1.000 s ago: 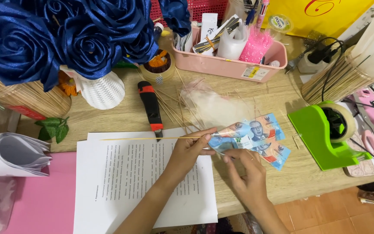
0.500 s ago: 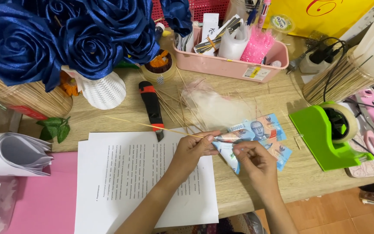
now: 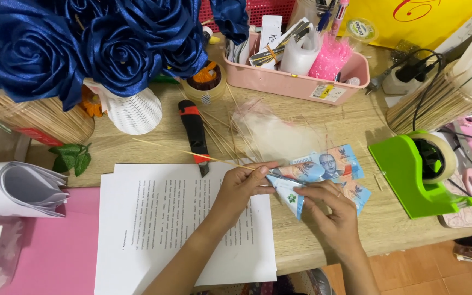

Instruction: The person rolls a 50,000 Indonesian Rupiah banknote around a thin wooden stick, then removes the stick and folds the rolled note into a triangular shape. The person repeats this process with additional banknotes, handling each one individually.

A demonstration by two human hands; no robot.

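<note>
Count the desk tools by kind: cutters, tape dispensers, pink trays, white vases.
Black utility cutter with red band: 1
Green plastic tape dispenser: 1
Pink plastic organiser tray: 1
White ribbed vase: 1
Total: 4

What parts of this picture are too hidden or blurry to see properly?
Head view only:
- Folded banknote: its middle hides under the left hand and right hand.
- Thin stick: its near end disappears into the left hand's grip.
- Pink tray: its contents overlap and are too small to tell apart.
- Blue fabric roses: cut off by the top edge.
</note>
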